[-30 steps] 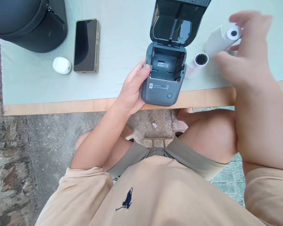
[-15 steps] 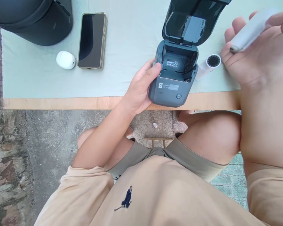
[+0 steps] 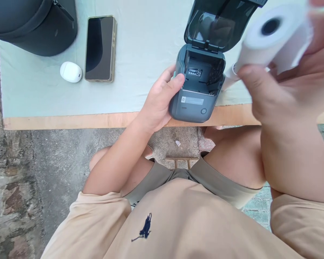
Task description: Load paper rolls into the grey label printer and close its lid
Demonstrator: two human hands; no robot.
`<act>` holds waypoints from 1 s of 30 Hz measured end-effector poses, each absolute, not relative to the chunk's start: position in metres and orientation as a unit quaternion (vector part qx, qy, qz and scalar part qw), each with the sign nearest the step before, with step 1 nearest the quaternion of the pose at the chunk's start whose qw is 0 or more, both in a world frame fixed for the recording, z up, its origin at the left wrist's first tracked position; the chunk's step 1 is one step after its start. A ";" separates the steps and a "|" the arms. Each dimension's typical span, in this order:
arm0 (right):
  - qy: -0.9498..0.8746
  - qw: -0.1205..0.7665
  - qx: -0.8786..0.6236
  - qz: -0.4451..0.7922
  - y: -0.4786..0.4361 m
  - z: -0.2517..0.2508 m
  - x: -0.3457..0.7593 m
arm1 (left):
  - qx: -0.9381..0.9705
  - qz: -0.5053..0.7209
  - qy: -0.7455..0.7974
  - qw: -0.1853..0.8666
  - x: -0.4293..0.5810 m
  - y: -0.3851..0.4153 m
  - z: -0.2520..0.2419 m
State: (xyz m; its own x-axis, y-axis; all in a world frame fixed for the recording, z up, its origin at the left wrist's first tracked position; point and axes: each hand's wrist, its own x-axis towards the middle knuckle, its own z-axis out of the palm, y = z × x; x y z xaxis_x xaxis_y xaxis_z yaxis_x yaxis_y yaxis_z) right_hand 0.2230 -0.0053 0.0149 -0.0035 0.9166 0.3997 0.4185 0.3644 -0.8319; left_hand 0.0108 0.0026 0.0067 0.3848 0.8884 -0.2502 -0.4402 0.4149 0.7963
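My left hand (image 3: 163, 99) grips the left side of a dark grey label printer (image 3: 193, 104) at the table's front edge. The printer's clear, dark lid (image 3: 210, 27) is flipped up, so its hollow bay with a small printed label shows. In my right hand (image 3: 288, 86), raised to the right of the printer, is a white paper roll (image 3: 263, 39) with a dark hole in its core. A loose flap of paper hangs from that roll. Behind it, a second white roll (image 3: 228, 80) lies beside the printer, partly hidden.
On the left of the cloth-covered table (image 3: 140, 43) lie a smartphone (image 3: 99, 48) and a white earbud case (image 3: 71, 72). A black zipped bag (image 3: 35, 27) stands at the back left corner. The wooden table edge (image 3: 70, 120) runs just above my legs.
My right hand has turned over and come left with the paper roll, whose end now faces up. The left hand still holds the printer in nearly the same place.
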 end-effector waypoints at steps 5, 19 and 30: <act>-0.781 0.400 -0.469 0.098 -0.012 0.032 0.197 | 0.330 0.444 0.334 0.763 0.013 0.001 0.009; -0.800 0.332 -0.496 -0.061 -0.004 0.027 0.191 | 0.333 0.450 0.334 0.759 0.013 0.000 0.009; -0.836 0.407 -0.360 -0.071 -0.012 0.022 0.190 | 0.345 0.460 0.287 0.766 0.010 0.003 -0.002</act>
State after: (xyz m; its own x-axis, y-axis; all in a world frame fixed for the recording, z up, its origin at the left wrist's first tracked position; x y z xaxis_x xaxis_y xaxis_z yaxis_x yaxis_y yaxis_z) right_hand 0.1895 -0.0124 0.0222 -0.4086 0.5450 0.7321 0.6600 0.7305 -0.1754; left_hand 0.0099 0.0033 -0.0020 0.4121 0.9030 -0.1214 -0.5074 0.3381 0.7927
